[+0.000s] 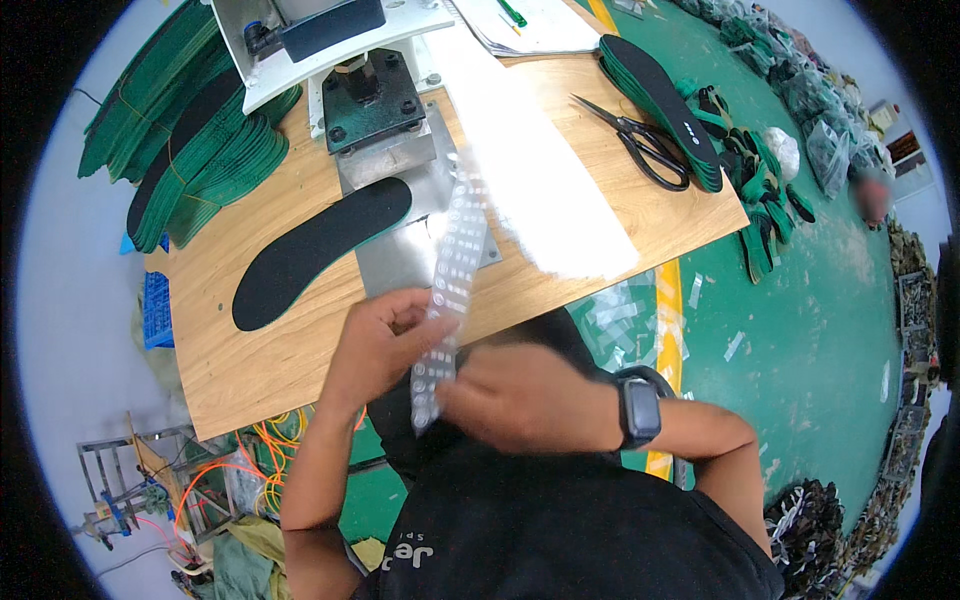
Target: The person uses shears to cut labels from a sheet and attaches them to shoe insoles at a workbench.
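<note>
In the head view, the person's left hand (385,345) has a closed grip on a long, see-through strip (458,255) with rows of pale marks, pinching it between the thumb and the bent fingers. The right hand (520,395) is blurry, with its fingers bent at the low end of the strip, so I cannot tell if its grip is shut on it. A dark watch (640,408) is on the right wrist. The strip goes from near the foot of a press (370,110) down past the front edge of the wooden table (260,370) to above the person's lap; its far end is blurry too. To the left of the strip, 1 black shoe insole (325,250) with a thin green edge lies flat and slanted. Its upper end is on a shiny metal plate (400,255) in front of the press, and the rest is on the wood. Big piles of green and black insoles (200,150), tied with thin string, are at the far left. On the right side of the table, black scissors (650,155) lie a bit open beside a smaller stack of insoles (665,110). A green pen (512,12) lies on papers at the top. On the green floor (760,400) there are small shiny scraps (625,310) near a yellow line (668,330).
</note>
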`<state>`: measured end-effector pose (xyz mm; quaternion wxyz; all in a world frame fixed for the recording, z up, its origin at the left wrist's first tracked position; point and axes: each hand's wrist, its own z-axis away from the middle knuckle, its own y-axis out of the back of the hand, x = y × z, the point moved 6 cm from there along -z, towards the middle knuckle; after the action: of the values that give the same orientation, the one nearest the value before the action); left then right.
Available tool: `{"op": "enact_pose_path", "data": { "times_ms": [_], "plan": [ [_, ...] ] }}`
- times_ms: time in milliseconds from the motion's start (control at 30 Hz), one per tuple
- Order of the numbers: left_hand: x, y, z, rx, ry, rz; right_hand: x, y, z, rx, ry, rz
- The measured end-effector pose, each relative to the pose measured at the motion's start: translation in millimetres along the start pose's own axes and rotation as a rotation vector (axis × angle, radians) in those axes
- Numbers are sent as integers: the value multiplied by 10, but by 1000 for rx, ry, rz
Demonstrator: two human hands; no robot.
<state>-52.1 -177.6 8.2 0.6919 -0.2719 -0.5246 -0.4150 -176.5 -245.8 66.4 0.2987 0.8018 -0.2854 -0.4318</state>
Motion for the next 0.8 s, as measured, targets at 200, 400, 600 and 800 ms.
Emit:
{"op": "enact_pose_path", "data": {
  "times_ms": [200, 400, 600, 800],
  "plan": [
    [-217, -199, 415, 50, 17, 82, 424, -252, 746, 373, -930, -838],
    [-381, -348, 602, 11, -64, -93, 414, -561, 722, 402, -840, -1060],
    [-387, -389, 385, 156, -47, 240, 124, -472, 779, 105, -473, -507],
    [-360, -174, 462, 317, -260, 380, 1022, 974, 940, 522, -526, 326]
  ]
}}
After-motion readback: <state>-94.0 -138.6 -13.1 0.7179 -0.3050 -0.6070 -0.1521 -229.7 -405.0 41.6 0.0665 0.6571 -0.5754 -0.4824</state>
